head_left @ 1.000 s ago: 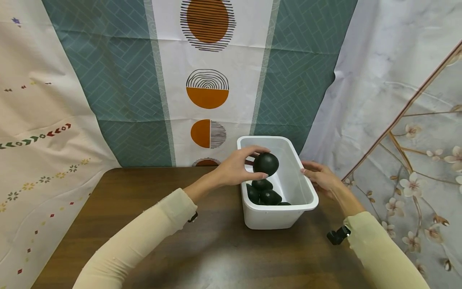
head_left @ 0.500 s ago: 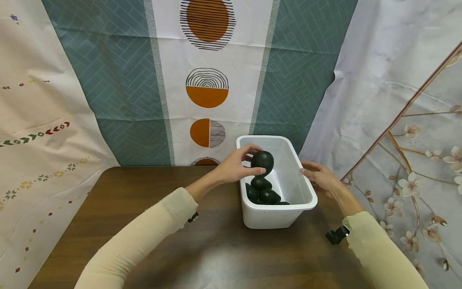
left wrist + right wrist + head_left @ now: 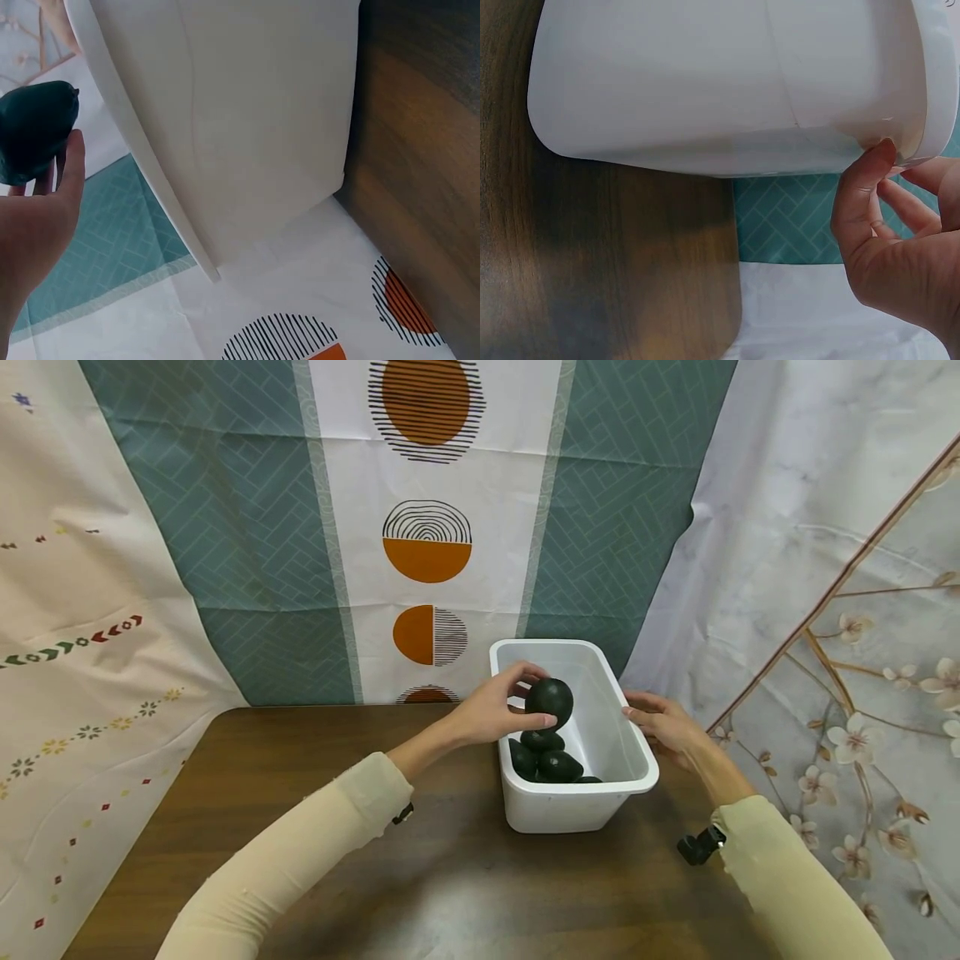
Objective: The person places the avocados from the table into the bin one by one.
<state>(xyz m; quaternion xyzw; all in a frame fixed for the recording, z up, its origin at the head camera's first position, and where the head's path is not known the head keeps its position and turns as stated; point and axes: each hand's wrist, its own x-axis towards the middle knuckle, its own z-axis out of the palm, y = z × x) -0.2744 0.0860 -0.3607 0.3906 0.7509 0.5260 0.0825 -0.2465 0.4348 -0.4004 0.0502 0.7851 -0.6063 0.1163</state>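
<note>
My left hand (image 3: pixel 491 708) holds a dark green avocado (image 3: pixel 551 700) between thumb and fingers, over the left part of a white plastic bin (image 3: pixel 573 810). In the left wrist view the same avocado (image 3: pixel 36 127) sits above the bin's rim in the fingers. Several more avocados (image 3: pixel 559 767) lie in the near left part of the bin, partly hidden by its wall. On the other side, my right hand (image 3: pixel 667 727) grips the bin's right rim. The right wrist view has those fingers (image 3: pixel 864 187) bent against the outer wall just under the rim.
The bin stands on a brown wooden table (image 3: pixel 337 860) near its back edge. A patterned teal and white cloth (image 3: pixel 450 602) hangs behind, with a floral cloth (image 3: pixel 847 777) on the right and a cream one (image 3: pixel 112 693) on the left.
The held avocado has shifted slightly left and back, then a little down and right, staying over the bin. My right hand and the bin have hardly moved.
</note>
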